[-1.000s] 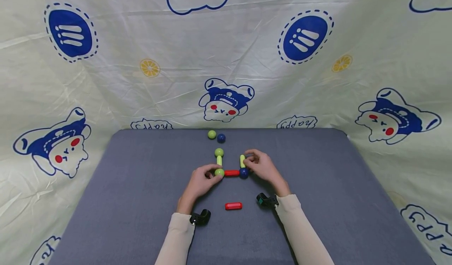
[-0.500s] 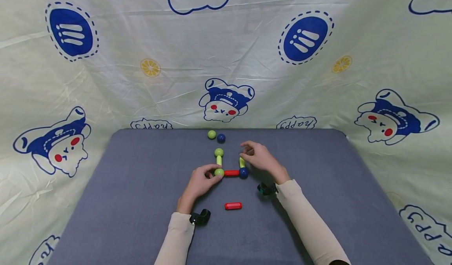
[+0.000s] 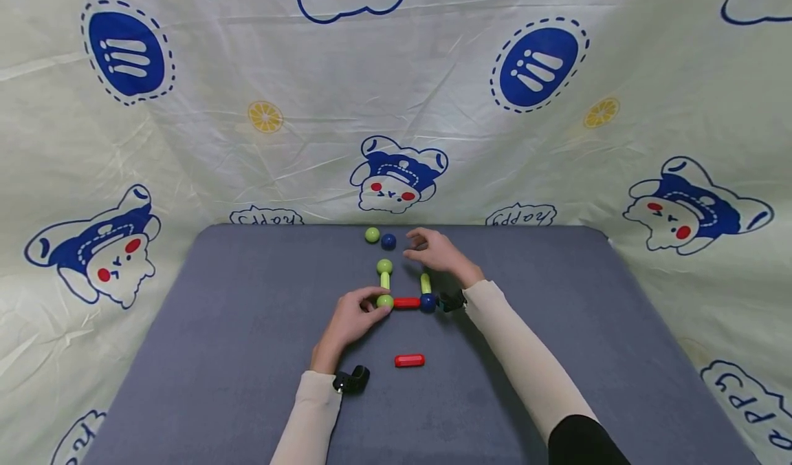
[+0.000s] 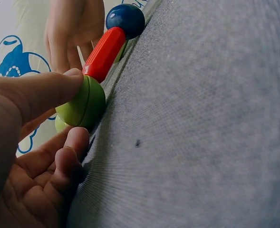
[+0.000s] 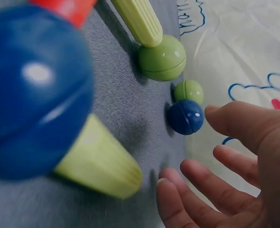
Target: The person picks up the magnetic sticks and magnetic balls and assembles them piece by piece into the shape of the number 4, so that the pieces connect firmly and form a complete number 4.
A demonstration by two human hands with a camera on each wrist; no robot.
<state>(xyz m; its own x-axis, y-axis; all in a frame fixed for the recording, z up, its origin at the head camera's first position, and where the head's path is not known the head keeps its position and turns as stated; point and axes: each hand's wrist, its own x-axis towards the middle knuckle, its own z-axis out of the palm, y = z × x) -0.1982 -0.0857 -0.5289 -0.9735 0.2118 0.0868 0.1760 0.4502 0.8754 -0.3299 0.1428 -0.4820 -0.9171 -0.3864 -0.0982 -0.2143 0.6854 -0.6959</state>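
My left hand (image 3: 351, 322) pinches a light green ball (image 4: 82, 104) between thumb and fingers. From that ball a red rod (image 3: 406, 303) runs right to a dark blue ball (image 3: 427, 303). A light green rod (image 3: 385, 281) leads away to another green ball (image 3: 385, 266), and a second green rod (image 5: 101, 159) points away from the blue ball, its far end bare. Beyond that rod my right hand (image 3: 436, 250) hovers with its fingers spread and nothing held. The fingertips are close to a loose blue ball (image 3: 388, 242), beside which lies a loose green ball (image 3: 372, 234).
A single red rod (image 3: 410, 360) lies on the grey table (image 3: 247, 355), between the forearms and nearer the body. Behind the table's back edge hangs a pale printed cloth (image 3: 309, 169). Each wrist wears a black camera band (image 3: 351, 380).
My right hand has let go of the green rod at the blue ball and moved away and leftward toward the loose balls. My left hand stays on the corner green ball.
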